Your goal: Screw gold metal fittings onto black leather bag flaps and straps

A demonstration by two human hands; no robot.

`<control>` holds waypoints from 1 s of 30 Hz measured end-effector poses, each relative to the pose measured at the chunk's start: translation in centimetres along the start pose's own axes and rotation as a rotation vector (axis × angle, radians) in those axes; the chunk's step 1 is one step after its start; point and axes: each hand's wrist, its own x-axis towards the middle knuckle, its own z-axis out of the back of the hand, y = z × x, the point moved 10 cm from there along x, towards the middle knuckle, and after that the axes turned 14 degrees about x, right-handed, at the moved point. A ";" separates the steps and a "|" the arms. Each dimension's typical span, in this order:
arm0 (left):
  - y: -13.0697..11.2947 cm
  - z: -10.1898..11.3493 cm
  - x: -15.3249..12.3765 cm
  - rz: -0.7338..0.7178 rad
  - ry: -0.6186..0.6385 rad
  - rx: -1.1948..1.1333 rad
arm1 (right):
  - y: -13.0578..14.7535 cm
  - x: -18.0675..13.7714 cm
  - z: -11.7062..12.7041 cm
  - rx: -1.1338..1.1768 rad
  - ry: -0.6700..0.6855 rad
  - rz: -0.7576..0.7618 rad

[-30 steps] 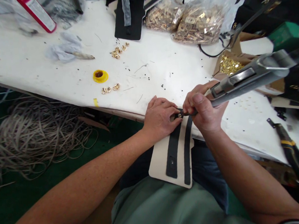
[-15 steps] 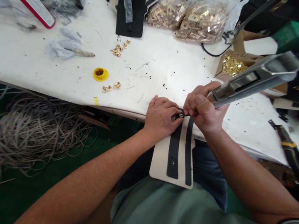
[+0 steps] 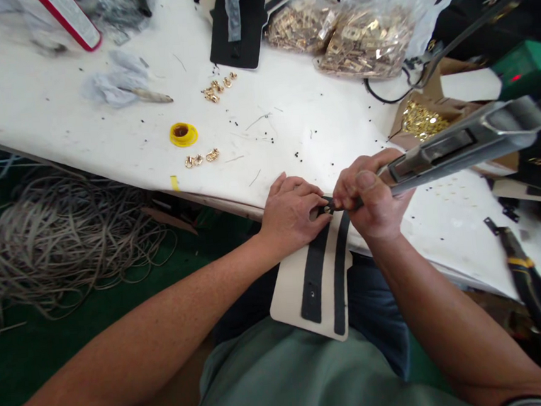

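My right hand is wrapped round a long grey power screwdriver, its narrow end pointing down-left toward my left fingertips. My left hand lies at the table's front edge. Its thumb and forefinger pinch the end of a black strap, where a small shiny metal piece shows right at the screwdriver's tip. Beneath the strap is a beige panel, which hangs over the edge toward my lap and carries a second, narrower black strip. My left hand hides the panel's upper part.
Gold-coloured fittings lie on the white table near a yellow ring. Bags of metal parts stand behind. At right are a carton of gold pieces, a green box and pliers. Tangled cord lies below left.
A red light now shows on the green box. Both hands, the screwdriver and the panel keep almost the same places, with only a slight shift of the view.
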 end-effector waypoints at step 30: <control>0.3 0.1 0.0 0.059 0.027 0.027 | 0.3 -0.4 -0.1 -0.034 -0.058 0.010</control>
